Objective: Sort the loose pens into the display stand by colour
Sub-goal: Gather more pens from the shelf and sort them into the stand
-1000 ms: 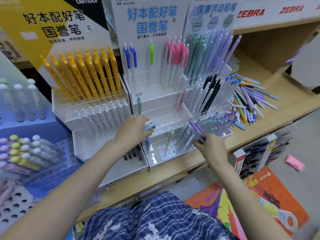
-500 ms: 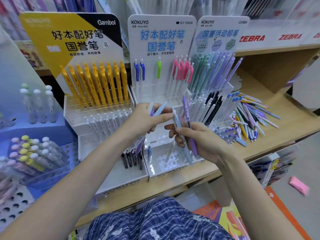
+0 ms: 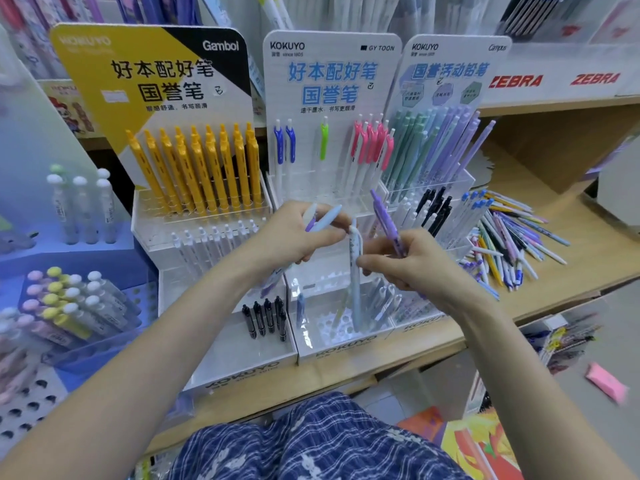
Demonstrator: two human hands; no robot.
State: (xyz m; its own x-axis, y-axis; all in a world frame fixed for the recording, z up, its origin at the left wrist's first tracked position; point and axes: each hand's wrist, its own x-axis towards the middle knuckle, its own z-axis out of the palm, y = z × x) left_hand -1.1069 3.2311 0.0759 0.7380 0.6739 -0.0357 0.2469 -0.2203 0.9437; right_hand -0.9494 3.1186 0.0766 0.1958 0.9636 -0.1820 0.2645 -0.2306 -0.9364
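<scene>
1. Two hands meet in front of the middle stand (image 3: 332, 351), and your plaid lap (image 3: 311, 441) is the nearest thing below them.
2. Your left hand (image 3: 294, 237) curls round a small bunch of pens (image 3: 320, 220); their pale blue and purple ends stick up past your thumb, and the lower ends point down under your palm.
3. Your right hand (image 3: 412, 265) grips a purple pen (image 3: 386, 221) that tilts up to the left, while its thumb and forefinger pinch a pale blue pen (image 3: 355, 271) near the top.
4. That pale blue pen hangs almost upright, its lower end down in the middle stand's front tier and its top just beside your left fingertips.
5. Left of it, a few black pens (image 3: 265, 318) stand in the front tier of the left stand (image 3: 242, 372).
6. The loose pile (image 3: 512, 240) lies on the shelf (image 3: 588, 251) to the right of the stands, well apart from both hands.
7. Farther back, yellow pens (image 3: 204, 168) fill the top tier of the left stand; blue, green and pink-clipped pens (image 3: 372, 147) stand in the middle one.
</scene>
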